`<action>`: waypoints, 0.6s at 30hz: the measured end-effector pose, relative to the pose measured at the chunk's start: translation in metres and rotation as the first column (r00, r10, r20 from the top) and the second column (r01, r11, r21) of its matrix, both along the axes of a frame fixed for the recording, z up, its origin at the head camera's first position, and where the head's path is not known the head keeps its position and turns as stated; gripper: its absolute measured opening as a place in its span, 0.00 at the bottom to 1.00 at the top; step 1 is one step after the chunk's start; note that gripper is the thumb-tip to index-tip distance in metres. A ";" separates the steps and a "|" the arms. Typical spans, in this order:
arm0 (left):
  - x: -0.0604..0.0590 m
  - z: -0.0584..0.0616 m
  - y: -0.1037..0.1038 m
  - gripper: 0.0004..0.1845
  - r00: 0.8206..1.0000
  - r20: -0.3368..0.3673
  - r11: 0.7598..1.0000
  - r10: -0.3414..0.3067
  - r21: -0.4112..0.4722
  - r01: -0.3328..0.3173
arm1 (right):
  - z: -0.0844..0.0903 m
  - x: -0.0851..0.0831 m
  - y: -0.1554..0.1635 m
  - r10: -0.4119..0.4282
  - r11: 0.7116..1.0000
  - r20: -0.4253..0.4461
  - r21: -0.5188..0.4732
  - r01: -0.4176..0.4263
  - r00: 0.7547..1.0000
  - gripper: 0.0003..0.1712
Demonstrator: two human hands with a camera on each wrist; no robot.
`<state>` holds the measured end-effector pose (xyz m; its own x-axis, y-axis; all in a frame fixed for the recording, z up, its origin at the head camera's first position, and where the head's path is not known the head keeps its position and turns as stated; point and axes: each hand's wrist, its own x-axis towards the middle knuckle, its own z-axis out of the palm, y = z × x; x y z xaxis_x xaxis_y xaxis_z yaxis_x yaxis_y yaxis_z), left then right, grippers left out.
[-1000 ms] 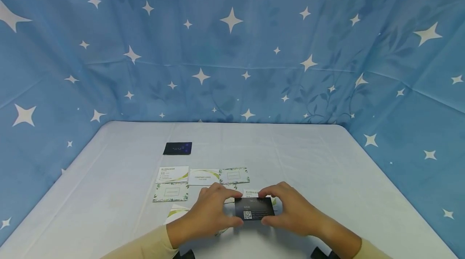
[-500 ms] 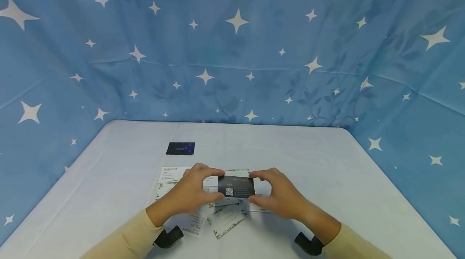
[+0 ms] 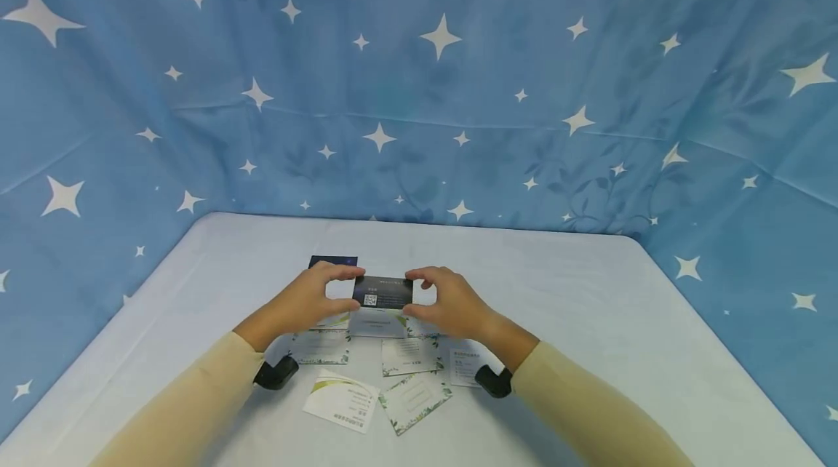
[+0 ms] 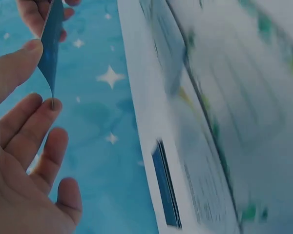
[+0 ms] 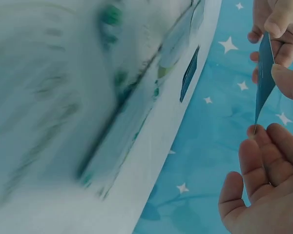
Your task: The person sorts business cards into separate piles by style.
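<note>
White and green-trimmed cards (image 3: 342, 401) are lying nearest the person, face up on the pale table (image 3: 589, 321), with a cream sleeve (image 3: 183, 409) on either side. Just beyond them both hands are holding one dark card (image 3: 382, 292) above the table. The left hand (image 3: 302, 301) is pinching its left end between thumb and fingers, and the right hand (image 3: 448, 305) is pinching its right end the same way.

Judging from the grip, keeping the card level and lowering both ends together looks like the safest way to set it down square. Letting go with one hand first could tip it onto the light cards under it.

A QR code is showing at the card's lower left; the lines of print beside it are too small to read. Farther back, a second dark card (image 3: 334, 261) is lying flat, partly hidden behind the left hand, and a blue star cloth (image 3: 419, 89) is hanging behind the table.
</note>
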<state>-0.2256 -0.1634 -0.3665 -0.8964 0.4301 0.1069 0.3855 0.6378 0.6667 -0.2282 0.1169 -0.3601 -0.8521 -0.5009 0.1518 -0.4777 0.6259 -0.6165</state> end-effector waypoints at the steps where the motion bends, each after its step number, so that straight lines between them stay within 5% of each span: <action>1: -0.005 0.000 -0.005 0.32 1.000 0.011 1.000 0.007 0.000 -0.007 | 0.000 -0.006 -0.006 -0.005 1.000 0.014 -0.003 0.005 1.000 0.32; 11: -0.047 -0.004 -0.039 0.32 0.992 0.053 0.993 0.115 0.034 -0.117 | -0.012 -0.056 -0.058 -0.061 0.996 0.100 -0.057 0.067 0.993 0.34; 18: -0.064 -0.013 -0.053 0.32 0.977 0.135 0.982 0.166 0.072 -0.176 | -0.017 -0.076 -0.084 -0.105 0.993 0.142 -0.033 0.111 0.984 0.33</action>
<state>-0.2897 -0.2163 -0.3796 -0.9645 0.2638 0.0151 0.1834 0.6271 0.7570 -0.3038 0.0324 -0.3770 -0.9151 -0.4007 0.0455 -0.3158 0.6419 -0.6988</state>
